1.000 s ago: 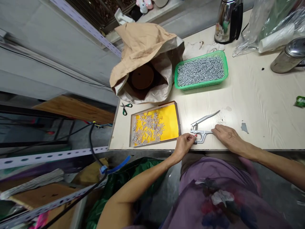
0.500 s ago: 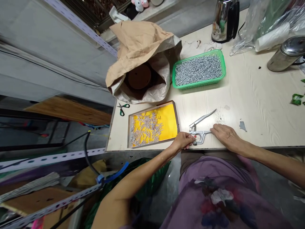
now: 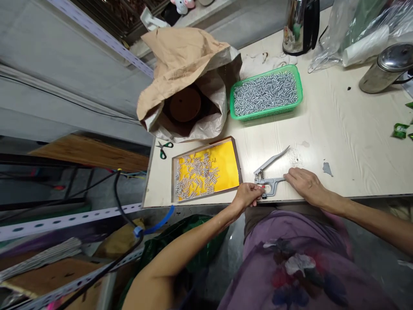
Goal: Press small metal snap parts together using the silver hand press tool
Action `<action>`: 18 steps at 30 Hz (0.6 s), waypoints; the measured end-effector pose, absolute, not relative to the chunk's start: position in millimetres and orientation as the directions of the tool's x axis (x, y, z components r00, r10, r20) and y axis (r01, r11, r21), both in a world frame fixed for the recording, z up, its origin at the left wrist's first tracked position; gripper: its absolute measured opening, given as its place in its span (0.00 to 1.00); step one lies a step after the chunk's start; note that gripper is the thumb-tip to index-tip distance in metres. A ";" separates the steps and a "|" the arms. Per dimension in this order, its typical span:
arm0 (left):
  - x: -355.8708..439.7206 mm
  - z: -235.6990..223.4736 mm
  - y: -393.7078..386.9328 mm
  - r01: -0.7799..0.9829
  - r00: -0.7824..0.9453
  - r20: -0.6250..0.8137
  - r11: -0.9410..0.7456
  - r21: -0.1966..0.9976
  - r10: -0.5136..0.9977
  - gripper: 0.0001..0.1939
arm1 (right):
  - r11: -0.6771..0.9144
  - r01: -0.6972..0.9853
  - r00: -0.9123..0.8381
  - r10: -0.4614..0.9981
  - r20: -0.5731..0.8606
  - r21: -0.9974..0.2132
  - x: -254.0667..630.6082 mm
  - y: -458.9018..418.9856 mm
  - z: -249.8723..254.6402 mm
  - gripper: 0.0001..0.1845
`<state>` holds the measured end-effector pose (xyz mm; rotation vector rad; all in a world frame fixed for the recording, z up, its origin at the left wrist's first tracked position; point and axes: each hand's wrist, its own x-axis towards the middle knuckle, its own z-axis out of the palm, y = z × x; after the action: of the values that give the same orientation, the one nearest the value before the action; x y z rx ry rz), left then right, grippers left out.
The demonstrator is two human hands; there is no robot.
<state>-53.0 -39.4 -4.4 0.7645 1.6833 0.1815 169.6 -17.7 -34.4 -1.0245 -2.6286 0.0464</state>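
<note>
A pair of grey metal snap pliers (image 3: pixel 272 183) lies near the table's front edge, its upper lever raised and a spring and a red part by its jaw. My right hand (image 3: pixel 303 184) grips the end of the lower handle between closed fingers. At the jaw end, my left hand (image 3: pixel 248 194) has its fingertips pinched together against the red part; whatever is between them is too small to make out. Left of that hand is a shallow tray (image 3: pixel 239 161) with a yellow bottom, holding many small silver pieces (image 3: pixel 196 174) that look like springs.
A green basket (image 3: pixel 299 88) full of similar silver pieces stands behind the pliers. An open brown paper sack (image 3: pixel 183 56) is at the back left, with green-handled scissors (image 3: pixel 164 149) before it. A kettle (image 3: pixel 298 28), a metal mug (image 3: pixel 385 69) and plastic bags (image 3: pixel 361 32) stand at the back right.
The view has shifted slightly, so the table things sit a little further left. Both hands stay at the pliers, with the left fingers still at the jaw; little else differs.
</note>
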 end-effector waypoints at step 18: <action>-50.1 -4.0 -47.3 0.413 -0.100 -0.725 0.692 0.592 0.681 0.09 | 0.749 0.618 -0.697 0.662 0.274 -0.238 172.9 -14.2 -33.1 0.14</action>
<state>-50.1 -47.3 -4.0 0.8820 1.7274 0.2836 172.9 -14.2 -33.1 -0.9882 -2.6066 0.1806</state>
